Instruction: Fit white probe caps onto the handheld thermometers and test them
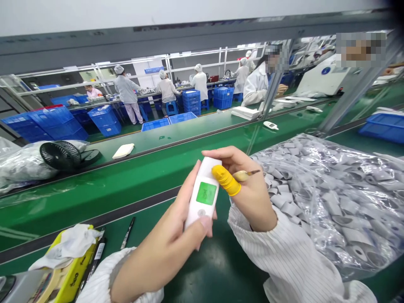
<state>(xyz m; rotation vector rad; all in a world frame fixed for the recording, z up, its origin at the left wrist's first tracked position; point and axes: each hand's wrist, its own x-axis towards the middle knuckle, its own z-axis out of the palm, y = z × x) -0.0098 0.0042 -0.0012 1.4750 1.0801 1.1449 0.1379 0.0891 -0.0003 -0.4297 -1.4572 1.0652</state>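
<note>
A white handheld thermometer with a lit green screen stands tilted in front of me; the digits are too faint to read. My left hand is closed around its lower part, thumb on the round grey button. At its upper end, my right hand pinches the body between the fingers and a thumb covered by a yellow finger cot. A slim tool with a pale, rounded handle and a dark tip is tucked in the right hand; its kind is unclear.
A large clear bag of grey-white plastic parts lies to the right. At left are a yellow bin with a cloth, a pen and a black fan. Beyond the green conveyor, several co-workers and blue crates appear.
</note>
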